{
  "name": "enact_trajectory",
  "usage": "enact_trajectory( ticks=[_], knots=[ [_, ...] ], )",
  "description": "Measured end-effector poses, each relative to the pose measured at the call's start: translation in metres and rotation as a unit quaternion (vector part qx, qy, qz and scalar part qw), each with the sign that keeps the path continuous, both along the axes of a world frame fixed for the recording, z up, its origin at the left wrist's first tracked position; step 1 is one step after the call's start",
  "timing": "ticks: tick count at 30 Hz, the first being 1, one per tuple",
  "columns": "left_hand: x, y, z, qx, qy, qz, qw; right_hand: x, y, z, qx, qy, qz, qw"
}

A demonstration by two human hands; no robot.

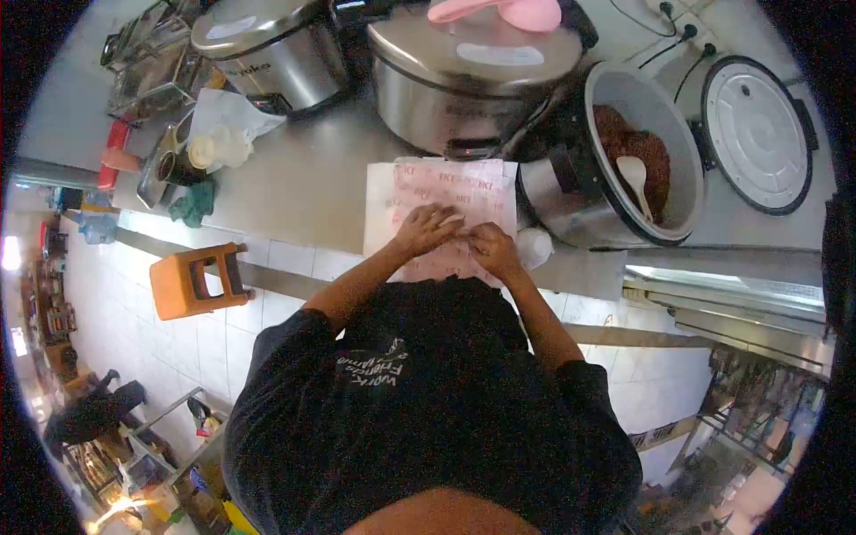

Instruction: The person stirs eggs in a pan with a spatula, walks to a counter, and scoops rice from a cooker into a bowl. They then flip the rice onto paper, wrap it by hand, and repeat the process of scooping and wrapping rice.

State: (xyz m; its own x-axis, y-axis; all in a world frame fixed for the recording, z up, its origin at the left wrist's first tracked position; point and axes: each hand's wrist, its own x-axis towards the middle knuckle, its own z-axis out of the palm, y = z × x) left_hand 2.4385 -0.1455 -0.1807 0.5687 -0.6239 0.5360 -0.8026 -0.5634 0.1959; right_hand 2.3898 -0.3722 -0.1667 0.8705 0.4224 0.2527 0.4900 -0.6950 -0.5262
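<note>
A stack of white food-wrapping paper (412,178) with red "RICE" print lies on the steel counter in front of me. My left hand (430,228) rests on the sheets, palm down, with its fingers stretched towards the right. Close beside it, my right hand (493,248) is closed over the paper, its fingers bent together. What lies between those fingertips is too small to make out. Just right of my right hand is a small white round container (535,247), partly hidden by the hand.
An open rice cooker (557,201) leans at the right, holding reddish-brown rice (655,165) and a pale paddle (635,183). Its lid (758,134) stands open. Two shut cookers (437,102) line the back; a pink scoop (530,14) tops one. An orange stool (183,285) stands left.
</note>
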Motion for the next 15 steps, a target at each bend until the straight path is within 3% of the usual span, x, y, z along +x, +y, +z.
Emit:
enact_trajectory(
  ticks=[1, 2, 3, 4, 6, 7, 10, 11, 13, 14, 15],
  knots=[
    [0.004, -0.004, 0.018, 0.047, -0.067, -0.009, 0.997, -0.001, 0.000, -0.005, -0.027, -0.029, 0.013, 0.999],
    [0.015, -0.004, 0.015, 0.119, 0.047, -0.022, 0.992, -0.006, 0.001, -0.010, -0.053, -0.054, 0.026, 0.997],
    [0.026, -0.004, 0.009, 0.191, 0.161, -0.039, 0.967, -0.011, 0.002, -0.009, -0.112, 0.004, 0.013, 0.994],
    [0.025, -0.008, 0.001, 0.258, 0.269, -0.059, 0.926, -0.019, 0.004, -0.008, -0.093, 0.021, 0.004, 0.995],
    [0.013, 0.031, -0.007, 0.034, 0.131, -0.121, 0.983, -0.020, 0.008, -0.004, -0.063, 0.036, -0.010, 0.997],
    [0.008, 0.043, -0.003, 0.061, 0.109, -0.137, 0.983, -0.019, 0.007, -0.009, -0.095, -0.087, 0.016, 0.992],
    [0.000, 0.082, -0.020, -0.002, 0.453, -0.038, 0.891, -0.021, 0.008, -0.013, -0.174, -0.046, -0.020, 0.983],
    [0.006, 0.088, -0.030, 0.022, 0.355, -0.075, 0.932, -0.022, 0.009, -0.022, -0.155, -0.064, -0.031, 0.985],
    [0.013, 0.086, -0.027, 0.093, 0.288, -0.079, 0.950, -0.019, 0.009, -0.036, -0.121, -0.101, -0.053, 0.986],
    [0.017, 0.079, -0.024, 0.126, 0.252, -0.081, 0.956, -0.013, 0.013, -0.034, -0.103, 0.043, -0.127, 0.986],
    [0.023, 0.060, -0.014, 0.084, 0.416, 0.009, 0.905, 0.001, 0.028, 0.001, -0.083, 0.185, -0.199, 0.959]
  ],
)
